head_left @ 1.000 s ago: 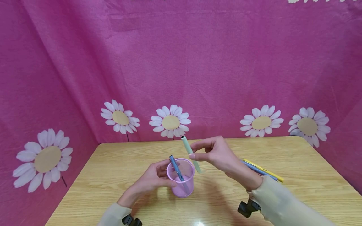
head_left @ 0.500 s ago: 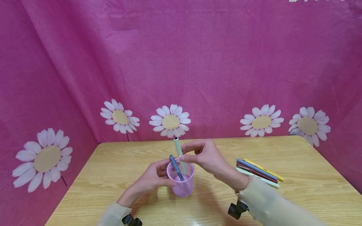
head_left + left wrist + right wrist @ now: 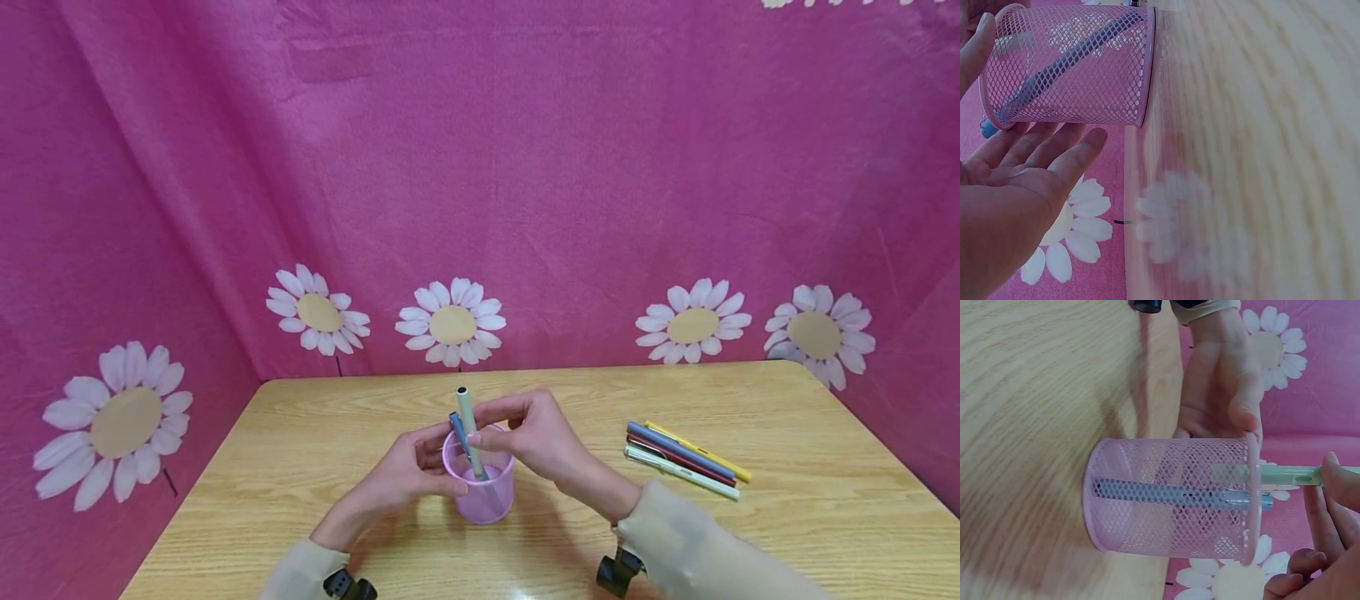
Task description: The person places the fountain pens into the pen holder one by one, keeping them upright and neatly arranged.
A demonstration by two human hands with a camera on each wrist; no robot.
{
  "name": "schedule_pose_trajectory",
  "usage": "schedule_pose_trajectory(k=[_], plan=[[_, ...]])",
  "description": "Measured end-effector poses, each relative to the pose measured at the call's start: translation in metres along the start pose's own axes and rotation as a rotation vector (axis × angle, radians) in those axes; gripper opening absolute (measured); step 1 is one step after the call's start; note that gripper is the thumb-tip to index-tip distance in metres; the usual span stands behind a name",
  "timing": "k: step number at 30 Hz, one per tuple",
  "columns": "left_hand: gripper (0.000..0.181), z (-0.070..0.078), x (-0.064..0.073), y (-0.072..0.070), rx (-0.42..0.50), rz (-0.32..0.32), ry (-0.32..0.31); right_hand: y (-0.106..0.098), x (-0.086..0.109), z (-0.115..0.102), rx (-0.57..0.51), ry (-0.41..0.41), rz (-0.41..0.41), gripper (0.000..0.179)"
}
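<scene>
A pink mesh pen cup (image 3: 491,504) stands upright on the wooden table. My left hand (image 3: 393,479) holds it from the left, thumb by the near rim and fingers along its side. Inside, a blue pen (image 3: 1179,495) leans with its upper end (image 3: 455,422) above the rim. Between thumb and fingers my right hand (image 3: 547,442) pinches a light green pen (image 3: 465,408) near its upper part. The green pen's lower end is inside the cup, seen through the mesh in the right wrist view, above the cup's bottom.
To the right on the table (image 3: 810,442) several pens lie side by side: a yellow pen (image 3: 701,452), a blue pen (image 3: 678,447), a dark red pen (image 3: 708,469) and a pale pen (image 3: 686,475). A pink flowered cloth (image 3: 562,208) hangs behind the table.
My right hand has moved left and then down, bringing the green pen from beside the cup into it. The pens on the right are uncovered. My left hand and the cup stay put.
</scene>
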State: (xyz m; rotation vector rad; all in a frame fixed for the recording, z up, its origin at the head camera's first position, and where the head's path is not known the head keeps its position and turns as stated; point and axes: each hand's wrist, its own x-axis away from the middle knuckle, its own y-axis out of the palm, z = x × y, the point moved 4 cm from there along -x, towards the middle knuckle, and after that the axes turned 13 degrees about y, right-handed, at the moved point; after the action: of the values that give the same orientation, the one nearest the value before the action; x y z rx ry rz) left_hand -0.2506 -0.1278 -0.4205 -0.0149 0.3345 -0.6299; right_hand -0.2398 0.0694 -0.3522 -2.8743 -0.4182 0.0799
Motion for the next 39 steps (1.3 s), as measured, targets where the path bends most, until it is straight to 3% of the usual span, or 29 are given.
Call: schedule_pose_trajectory(k=[21, 39], plan=[[0.082, 0.001, 0.0, 0.0, 0.0, -0.014, 0.011, 0.005, 0.003, 0.013, -0.004, 0.028, 0.0, 0.025], [0.082, 0.0, 0.001, 0.0, -0.002, 0.003, 0.001, 0.007, 0.004, 0.019, 0.071, 0.028, 0.023, 0.025]])
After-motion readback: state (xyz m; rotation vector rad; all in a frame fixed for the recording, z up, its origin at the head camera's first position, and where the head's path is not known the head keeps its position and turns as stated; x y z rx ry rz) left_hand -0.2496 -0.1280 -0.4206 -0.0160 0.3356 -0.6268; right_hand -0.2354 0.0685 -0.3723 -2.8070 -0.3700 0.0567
